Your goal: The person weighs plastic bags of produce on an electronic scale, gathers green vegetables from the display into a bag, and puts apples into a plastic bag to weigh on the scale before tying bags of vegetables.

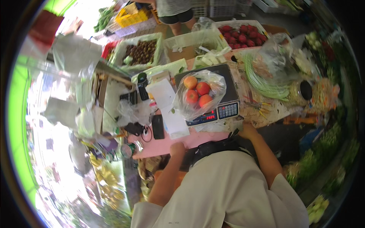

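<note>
A clear plastic bag [182, 106] with several red-orange round fruits [203, 88] lies on the plate of a black digital scale [231, 85], whose red display is lit. My left hand [177, 148] rests at the near edge of the pink tabletop [171, 142], fingers folded. At the near edge of the table, right of the scale's keypad, is my right hand [247, 131]; its fingers are partly hidden. White papers [168, 114] lie left of the scale, with a black smartphone [158, 127] beside them.
Beyond the scale stand boxes of brown fruits [141, 52] and dark red produce [243, 35]. Long green beans [261, 82], yellow-handled cutters [263, 109] and bagged vegetables lie at right. A can [129, 150] stands at the left corner. Another person [175, 11] stands behind the boxes.
</note>
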Demonstrator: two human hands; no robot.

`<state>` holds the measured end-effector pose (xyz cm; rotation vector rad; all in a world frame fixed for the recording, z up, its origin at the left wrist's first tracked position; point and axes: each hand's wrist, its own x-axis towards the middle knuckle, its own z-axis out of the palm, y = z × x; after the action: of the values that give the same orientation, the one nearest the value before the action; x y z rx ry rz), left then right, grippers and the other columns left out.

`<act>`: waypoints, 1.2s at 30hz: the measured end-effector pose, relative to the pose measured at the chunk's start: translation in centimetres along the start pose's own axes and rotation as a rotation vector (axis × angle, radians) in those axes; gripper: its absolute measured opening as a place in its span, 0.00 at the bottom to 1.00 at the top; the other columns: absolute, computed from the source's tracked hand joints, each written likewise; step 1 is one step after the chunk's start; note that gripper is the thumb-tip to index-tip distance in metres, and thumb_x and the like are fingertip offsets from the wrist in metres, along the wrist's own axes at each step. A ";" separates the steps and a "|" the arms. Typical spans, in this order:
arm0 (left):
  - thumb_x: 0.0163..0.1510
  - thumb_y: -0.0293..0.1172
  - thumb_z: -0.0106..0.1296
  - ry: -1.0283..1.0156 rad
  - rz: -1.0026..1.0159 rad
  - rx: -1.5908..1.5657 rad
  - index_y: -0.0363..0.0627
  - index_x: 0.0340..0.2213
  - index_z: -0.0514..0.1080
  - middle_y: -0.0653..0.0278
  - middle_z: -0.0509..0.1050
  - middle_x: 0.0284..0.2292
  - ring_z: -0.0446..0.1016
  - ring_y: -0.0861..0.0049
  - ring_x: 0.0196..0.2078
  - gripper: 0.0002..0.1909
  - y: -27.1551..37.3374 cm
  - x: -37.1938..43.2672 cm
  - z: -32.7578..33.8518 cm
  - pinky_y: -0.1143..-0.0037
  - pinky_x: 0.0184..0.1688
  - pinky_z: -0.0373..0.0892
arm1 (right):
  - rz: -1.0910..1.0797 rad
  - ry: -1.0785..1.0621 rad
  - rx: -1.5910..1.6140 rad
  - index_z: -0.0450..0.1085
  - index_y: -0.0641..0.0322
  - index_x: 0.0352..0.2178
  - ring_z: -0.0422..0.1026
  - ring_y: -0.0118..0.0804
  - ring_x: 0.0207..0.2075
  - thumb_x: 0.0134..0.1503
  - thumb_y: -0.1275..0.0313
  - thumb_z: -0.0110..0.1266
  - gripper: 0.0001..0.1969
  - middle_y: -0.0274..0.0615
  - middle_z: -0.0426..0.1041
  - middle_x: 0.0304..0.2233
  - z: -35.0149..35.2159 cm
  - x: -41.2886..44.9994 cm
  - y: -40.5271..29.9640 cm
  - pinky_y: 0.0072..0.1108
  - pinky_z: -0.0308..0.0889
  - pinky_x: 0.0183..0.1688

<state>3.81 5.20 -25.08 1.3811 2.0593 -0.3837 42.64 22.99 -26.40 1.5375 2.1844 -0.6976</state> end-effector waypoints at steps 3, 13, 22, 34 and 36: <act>0.49 0.50 0.62 -0.030 -0.022 -0.053 0.43 0.34 0.80 0.52 0.80 0.35 0.80 0.59 0.39 0.21 -0.6 -0.7 -0.4 0.65 0.43 0.74 | 0.091 -0.018 0.194 0.69 0.74 0.50 0.73 0.57 0.47 0.50 0.51 0.62 0.35 0.59 0.75 0.42 -4.3 -0.6 0.1 0.37 0.68 0.51; 0.50 0.59 0.59 0.531 -0.073 -1.113 0.33 0.36 0.76 0.46 0.78 0.34 0.77 0.62 0.35 0.33 6.3 0.7 -15.0 0.66 0.36 0.71 | -0.195 0.470 0.840 0.68 0.75 0.52 0.76 0.46 0.49 0.57 0.50 0.60 0.35 0.60 0.75 0.48 -21.6 4.2 -13.5 0.26 0.69 0.50; 0.64 0.41 0.50 0.933 0.110 -1.227 0.34 0.29 0.77 0.60 0.76 0.20 0.69 0.83 0.22 0.19 5.6 -0.2 -20.4 0.76 0.26 0.64 | -0.277 0.831 0.722 0.75 0.66 0.39 0.77 0.42 0.28 0.64 0.62 0.51 0.16 0.50 0.77 0.27 -23.2 2.3 -20.8 0.27 0.69 0.32; 0.63 0.35 0.53 0.200 0.434 -1.856 0.39 0.28 0.72 0.65 0.75 0.29 0.73 0.81 0.30 0.12 13.6 0.9 -26.2 0.79 0.33 0.69 | -0.716 1.123 0.538 0.74 0.60 0.44 0.72 0.54 0.43 0.57 0.75 0.54 0.12 0.48 0.74 0.39 -20.9 -2.9 -23.3 0.33 0.71 0.44; 0.62 0.32 0.53 0.234 0.448 -2.030 0.38 0.30 0.73 0.64 0.76 0.30 0.74 0.81 0.30 0.10 14.7 0.2 -26.5 0.80 0.32 0.69 | -0.640 1.143 0.530 0.74 0.61 0.45 0.72 0.54 0.44 0.58 0.74 0.55 0.13 0.48 0.74 0.40 -19.2 -3.9 -21.3 0.32 0.71 0.45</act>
<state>8.25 26.02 -3.53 0.3785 1.0572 1.6365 23.41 25.47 -4.91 1.6993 3.6904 -0.6837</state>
